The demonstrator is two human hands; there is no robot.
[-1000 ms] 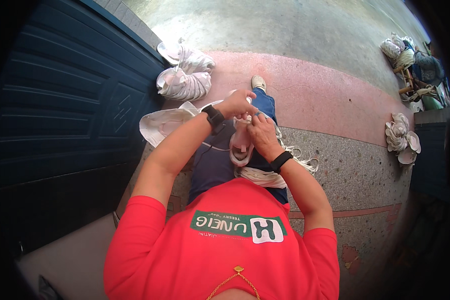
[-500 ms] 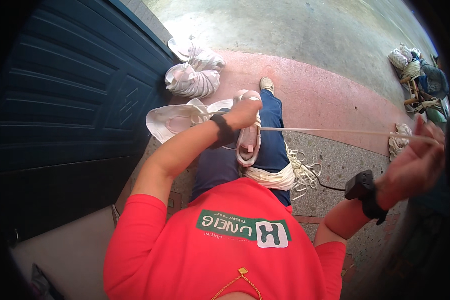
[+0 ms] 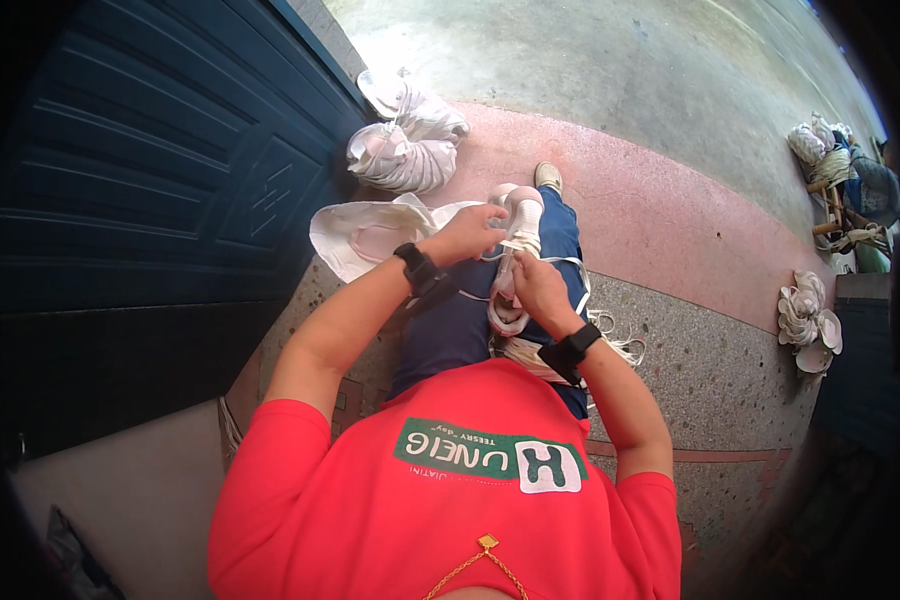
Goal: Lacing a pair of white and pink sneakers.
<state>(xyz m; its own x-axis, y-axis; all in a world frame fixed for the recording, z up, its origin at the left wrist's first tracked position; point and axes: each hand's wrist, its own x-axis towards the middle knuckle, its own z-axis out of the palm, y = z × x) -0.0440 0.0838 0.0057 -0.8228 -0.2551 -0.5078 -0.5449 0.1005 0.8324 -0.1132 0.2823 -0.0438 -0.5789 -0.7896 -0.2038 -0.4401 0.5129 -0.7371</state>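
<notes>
A pale pink-and-white shoe (image 3: 510, 318) rests on my lap, its toe pointing away and its heel toward me. From the left side, my left hand (image 3: 470, 236) has its fingers bent against the upper of the shoe, near the lacing. My right hand (image 3: 544, 288) is closed over the shoe's opening, its thumb and forefinger pinched at a white shoelace (image 3: 584, 280). That lace loops out to the right, past my right hand. The fingertips of both hands nearly meet at the lacing. A bundle of white laces (image 3: 618, 340) lies by my right thigh, partly hidden by my forearm.
A white cloth bag (image 3: 345, 238) with a pinkish piece lies open at my left. Tied white bundles (image 3: 410, 155) stand beside the dark blue door (image 3: 170, 200). More pale shoe parts (image 3: 808, 320) sit on the floor at right, with a loaded chair (image 3: 850, 190) beyond.
My right hand has come back from the far right to the shoe, and the stretched lace now hangs in a slack loop. My left hand has shifted slightly on the shoe.
</notes>
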